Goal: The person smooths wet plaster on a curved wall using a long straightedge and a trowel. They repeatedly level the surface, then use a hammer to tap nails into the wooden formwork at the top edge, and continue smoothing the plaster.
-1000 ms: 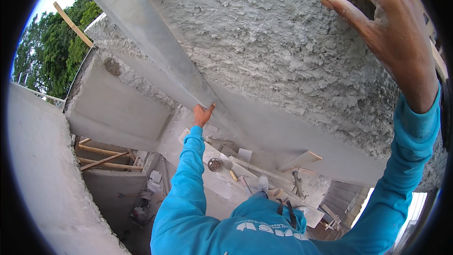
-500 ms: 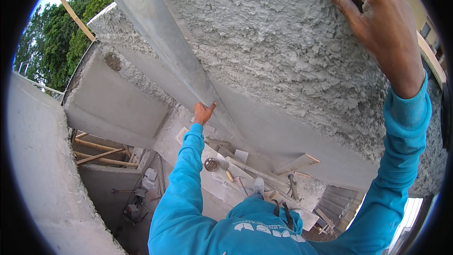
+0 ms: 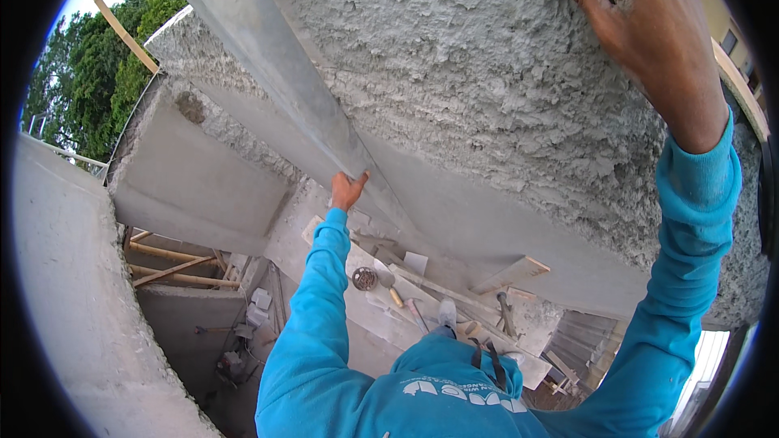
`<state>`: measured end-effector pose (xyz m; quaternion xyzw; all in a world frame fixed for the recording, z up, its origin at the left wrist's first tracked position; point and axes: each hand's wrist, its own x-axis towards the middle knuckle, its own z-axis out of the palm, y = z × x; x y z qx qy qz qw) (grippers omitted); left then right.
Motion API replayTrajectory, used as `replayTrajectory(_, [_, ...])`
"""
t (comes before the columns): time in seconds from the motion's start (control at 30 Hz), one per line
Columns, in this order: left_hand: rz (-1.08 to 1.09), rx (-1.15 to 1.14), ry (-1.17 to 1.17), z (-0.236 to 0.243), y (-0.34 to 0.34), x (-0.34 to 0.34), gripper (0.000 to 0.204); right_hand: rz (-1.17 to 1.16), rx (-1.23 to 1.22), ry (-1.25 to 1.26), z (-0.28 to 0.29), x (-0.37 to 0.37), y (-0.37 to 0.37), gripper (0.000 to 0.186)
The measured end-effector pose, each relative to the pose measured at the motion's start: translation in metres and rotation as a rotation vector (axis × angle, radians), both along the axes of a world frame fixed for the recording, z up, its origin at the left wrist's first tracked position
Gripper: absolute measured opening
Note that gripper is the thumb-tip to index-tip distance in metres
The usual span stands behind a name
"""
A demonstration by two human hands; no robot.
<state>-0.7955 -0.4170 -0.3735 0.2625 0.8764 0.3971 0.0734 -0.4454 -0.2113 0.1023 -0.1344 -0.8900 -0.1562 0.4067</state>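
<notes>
My left hand (image 3: 349, 191) is closed round the edge of a long grey metal straightedge (image 3: 268, 57), which slants from the top of the view down along the wall. Rough wet mortar coats the upper part of this wall (image 3: 471, 65); its lower band is smooth and grey. Up at the right, my right hand (image 3: 661, 45) grips a thin wooden strip (image 3: 742, 97) along the wall's top edge. The thumb is on the near side, while the other fingertips are hidden beyond the edge.
Below, a plank platform (image 3: 377, 308) carries a round container (image 3: 365, 278), a trowel with a yellow handle (image 3: 395, 296) and a hammer (image 3: 418, 316). A deep opening with bamboo poles (image 3: 174, 251) lies at left, beside a raw-edged concrete wall (image 3: 65, 276). Trees stand beyond.
The whole view has shifted slightly, with the straightedge and my right hand a little higher in it. Both hands keep their hold.
</notes>
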Motion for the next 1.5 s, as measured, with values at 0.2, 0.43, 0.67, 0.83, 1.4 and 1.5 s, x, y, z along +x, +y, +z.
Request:
replayTrajectory(0.2, [-0.006,0.029,0.002,0.006,0.009,0.007,0.048,-0.04,-0.079,-0.163,0.017,0.006,0.008,0.031])
replayTrajectory(0.43, [0.063,-0.053,-0.041,-0.002,0.0,0.003,0.044,-0.103,0.111,-0.072,-0.001,-0.006,0.008,0.035])
replayTrajectory(0.67, [0.004,0.061,0.132,-0.003,-0.008,0.029,0.051,0.099,0.096,0.029,-0.006,-0.005,0.029,0.034])
replayTrajectory(0.83, [-0.137,0.302,0.248,0.023,0.027,0.079,0.053,-0.046,-0.045,-0.22,0.027,0.016,0.011,0.03])
replayTrajectory(1.4, [-0.057,-0.051,0.095,0.004,0.032,0.078,0.048,0.191,-0.111,-0.064,0.004,0.02,0.012,0.02])
replayTrajectory(1.5, [-0.059,-0.039,0.097,0.0,0.028,0.073,0.049,0.128,-0.117,-0.053,0.009,0.012,0.016,0.022])
